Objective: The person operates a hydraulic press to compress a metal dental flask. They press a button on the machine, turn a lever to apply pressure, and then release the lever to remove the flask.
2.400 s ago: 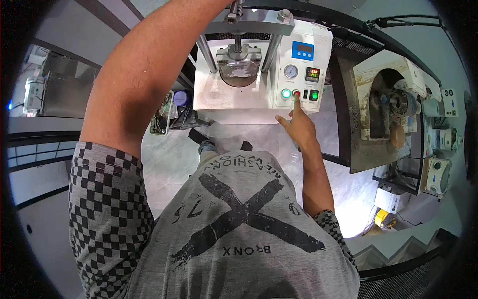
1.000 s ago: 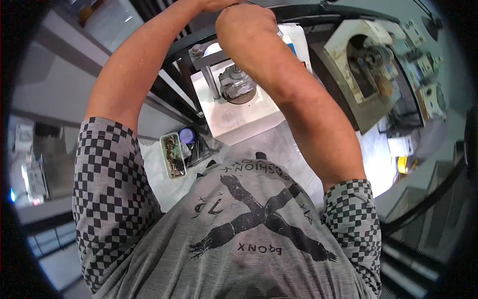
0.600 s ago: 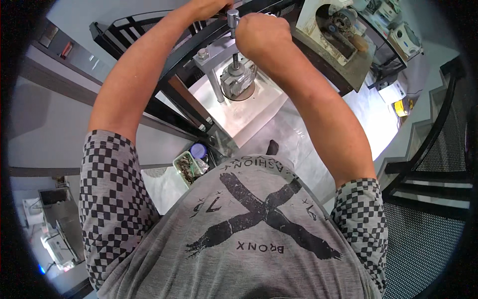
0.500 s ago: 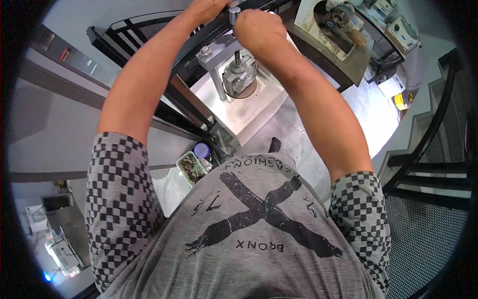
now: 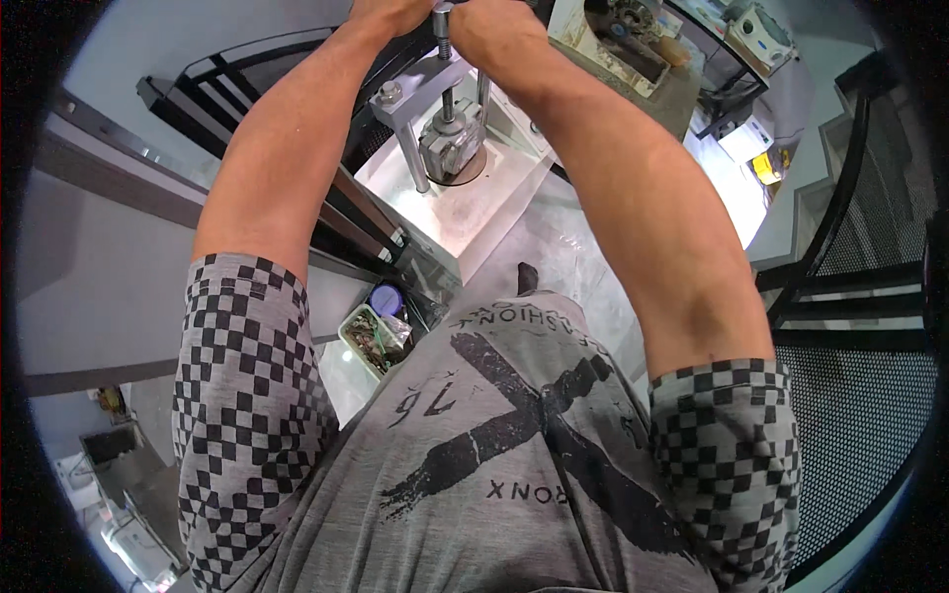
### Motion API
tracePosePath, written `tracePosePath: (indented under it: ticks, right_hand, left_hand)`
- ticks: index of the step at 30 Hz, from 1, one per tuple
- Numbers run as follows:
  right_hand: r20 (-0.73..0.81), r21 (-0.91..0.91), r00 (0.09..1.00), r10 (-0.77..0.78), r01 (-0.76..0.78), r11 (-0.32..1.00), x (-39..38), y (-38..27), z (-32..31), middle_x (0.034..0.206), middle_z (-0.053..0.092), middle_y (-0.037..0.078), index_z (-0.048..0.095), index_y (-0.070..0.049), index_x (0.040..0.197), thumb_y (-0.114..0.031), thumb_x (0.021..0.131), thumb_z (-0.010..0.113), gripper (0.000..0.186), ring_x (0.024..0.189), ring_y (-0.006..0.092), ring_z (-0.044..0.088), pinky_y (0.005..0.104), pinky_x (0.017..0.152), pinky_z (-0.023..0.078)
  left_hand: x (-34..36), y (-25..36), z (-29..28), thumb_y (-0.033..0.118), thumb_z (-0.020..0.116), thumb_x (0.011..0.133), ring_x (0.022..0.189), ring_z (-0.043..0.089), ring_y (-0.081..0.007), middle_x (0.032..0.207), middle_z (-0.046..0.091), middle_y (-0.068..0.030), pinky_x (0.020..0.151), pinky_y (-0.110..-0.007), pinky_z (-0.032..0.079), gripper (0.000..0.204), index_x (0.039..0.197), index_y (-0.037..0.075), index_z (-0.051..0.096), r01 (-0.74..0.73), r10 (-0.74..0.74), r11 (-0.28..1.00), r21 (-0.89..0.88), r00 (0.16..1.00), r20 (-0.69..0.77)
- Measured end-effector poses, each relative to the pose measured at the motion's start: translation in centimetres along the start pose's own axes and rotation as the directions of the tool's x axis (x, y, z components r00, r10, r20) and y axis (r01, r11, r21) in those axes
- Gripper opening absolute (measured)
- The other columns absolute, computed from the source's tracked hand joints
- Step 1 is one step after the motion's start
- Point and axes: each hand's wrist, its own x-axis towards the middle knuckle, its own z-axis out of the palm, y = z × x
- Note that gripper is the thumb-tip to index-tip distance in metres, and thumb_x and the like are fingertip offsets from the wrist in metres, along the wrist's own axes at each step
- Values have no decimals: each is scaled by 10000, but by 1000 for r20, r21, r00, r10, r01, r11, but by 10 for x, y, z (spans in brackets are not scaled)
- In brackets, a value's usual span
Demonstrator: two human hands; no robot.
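Note:
A metal screw press stands ahead of me, its screw head (image 5: 443, 22) between my two hands at the top edge. On the left, my left hand (image 5: 391, 14) is closed beside the screw head, its fingers partly cut off by the frame. Closer to me on the other side, my right hand (image 5: 497, 32) makes a fist around the press handle, which is mostly hidden. The threaded screw runs down through a grey crossbeam (image 5: 423, 91) carried on posts. Under the screw sits a clamped metal block (image 5: 452, 143) on the pale base (image 5: 445, 215).
Dark metal railings (image 5: 213, 94) run behind the press. A tub of scraps (image 5: 368, 339) and a blue lid (image 5: 386, 299) lie below left. At the upper right is an open-fronted machine (image 5: 628, 49) on a bench. Stairs with a black mesh railing (image 5: 860, 435) rise on the right.
The view has shifted, so the press sits a little farther left and higher. My right hand has moved slightly away from me, uncovering more crossbeam and screw. Both hands stay closed.

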Motion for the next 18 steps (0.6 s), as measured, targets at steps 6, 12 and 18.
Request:
tracePosePath:
  ticks: [6, 12, 18]
  right_hand:
    - [-25, -20, 995, -97, 96, 995, 6, 20, 8, 1014, 754, 199, 764, -46, 1004, -175, 969, 494, 301, 956, 349, 748, 464, 815, 601]
    - [-177, -119, 891, -419, 403, 908, 37, 67, 25, 904, 736, 188, 640, -13, 1085, -116, 909, 553, 223, 835, 402, 718, 486, 731, 575]
    - [-427, -431, 637, -642, 480, 764, 121, 94, 54, 938, 688, 244, 666, 5, 1070, -226, 932, 625, 271, 986, 419, 662, 496, 890, 523]
  left_hand:
    - [-3, 18, -22, 272, 515, 963, 819, 704, -430, 870, 717, -208, 717, -573, 556, 245, 939, 81, 665, 145, -146, 989, 22, 983, 109]
    - [-34, 57, -75, 257, 503, 949, 804, 731, -408, 907, 742, -215, 676, -548, 579, 308, 935, 37, 718, 355, -349, 935, 4, 918, 190]
    - [-168, 111, -135, 464, 465, 1076, 993, 622, -174, 1050, 700, -71, 924, -296, 465, 478, 1152, 36, 662, 533, -679, 9, -846, 624, 386]
